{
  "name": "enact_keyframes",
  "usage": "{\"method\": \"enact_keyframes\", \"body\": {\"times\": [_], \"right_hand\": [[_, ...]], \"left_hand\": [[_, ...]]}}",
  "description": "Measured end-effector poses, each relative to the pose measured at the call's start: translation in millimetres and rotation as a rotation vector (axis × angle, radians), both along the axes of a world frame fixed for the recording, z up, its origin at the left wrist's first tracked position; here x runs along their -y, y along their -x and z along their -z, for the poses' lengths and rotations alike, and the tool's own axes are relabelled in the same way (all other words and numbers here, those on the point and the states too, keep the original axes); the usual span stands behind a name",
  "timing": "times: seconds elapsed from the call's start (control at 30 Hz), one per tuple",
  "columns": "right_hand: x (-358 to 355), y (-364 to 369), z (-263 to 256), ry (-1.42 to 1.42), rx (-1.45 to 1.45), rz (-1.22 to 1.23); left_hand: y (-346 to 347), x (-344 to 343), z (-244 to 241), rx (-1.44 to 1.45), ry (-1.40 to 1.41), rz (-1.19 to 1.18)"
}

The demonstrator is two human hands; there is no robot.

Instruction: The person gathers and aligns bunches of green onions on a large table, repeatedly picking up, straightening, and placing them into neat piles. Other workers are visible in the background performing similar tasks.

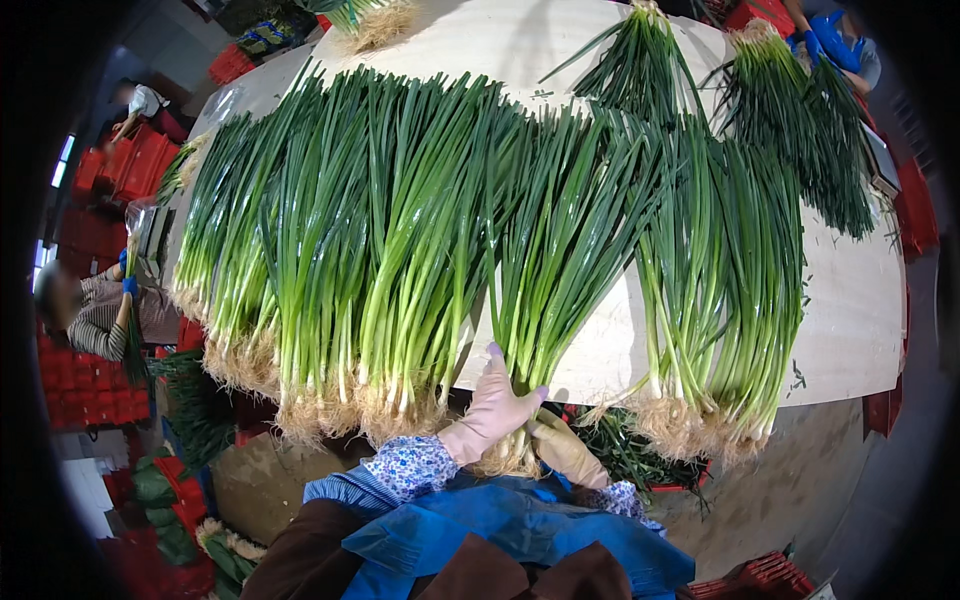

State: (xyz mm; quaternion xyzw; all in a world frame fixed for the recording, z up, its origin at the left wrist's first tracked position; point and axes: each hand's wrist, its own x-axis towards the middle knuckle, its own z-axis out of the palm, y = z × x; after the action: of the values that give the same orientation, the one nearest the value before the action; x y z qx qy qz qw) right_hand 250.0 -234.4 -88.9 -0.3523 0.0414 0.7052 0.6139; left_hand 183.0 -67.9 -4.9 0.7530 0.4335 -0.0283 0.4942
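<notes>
Both hands wear pale rubber gloves and are at the root end of one bunch of green leafy alliums with white stems (536, 300), near the table's front edge. My left hand (495, 416) lies around the stems, its thumb and a finger spread. From the other side, my right hand (566, 446) grips the same bunch lower down, close to the roots; its fingers are partly hidden. The leaves fan out away from me. Left of it lies a wide row of such bunches (322, 225), roots towards me. More bunches (735, 285) lie on the right.
The pale table (847, 315) carries further bunches (780, 97) at its far side. A red crate (675, 486) with leaf trimmings (637, 450) stands below the front edge. Co-workers are at the left (105, 315), upper left (146, 101) and upper right (840, 45), among red crates.
</notes>
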Motion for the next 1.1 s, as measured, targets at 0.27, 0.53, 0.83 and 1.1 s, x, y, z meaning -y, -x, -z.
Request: {"method": "enact_keyframes", "body": {"times": [0.27,0.53,0.83,1.1], "right_hand": [[-13.8,0.8,-1.4,-0.043,0.038,-0.014],[-49.0,13.9,-1.2,0.04,0.175,-0.019],[-57.2,17.1,4.7,0.037,0.389,-0.272],[-84.7,-79.2,-115.8,-0.022,1.11,-1.54]], "left_hand": [[-19.3,16.3,-20.1,-0.088,-0.021,0.068],[-7.5,24.9,-9.8,-0.057,-0.243,0.268],[-16.8,-3.1,-15.3,-0.232,-0.202,0.27],[-22.0,7.2,13.8,-0.384,-0.375,0.322]]}}
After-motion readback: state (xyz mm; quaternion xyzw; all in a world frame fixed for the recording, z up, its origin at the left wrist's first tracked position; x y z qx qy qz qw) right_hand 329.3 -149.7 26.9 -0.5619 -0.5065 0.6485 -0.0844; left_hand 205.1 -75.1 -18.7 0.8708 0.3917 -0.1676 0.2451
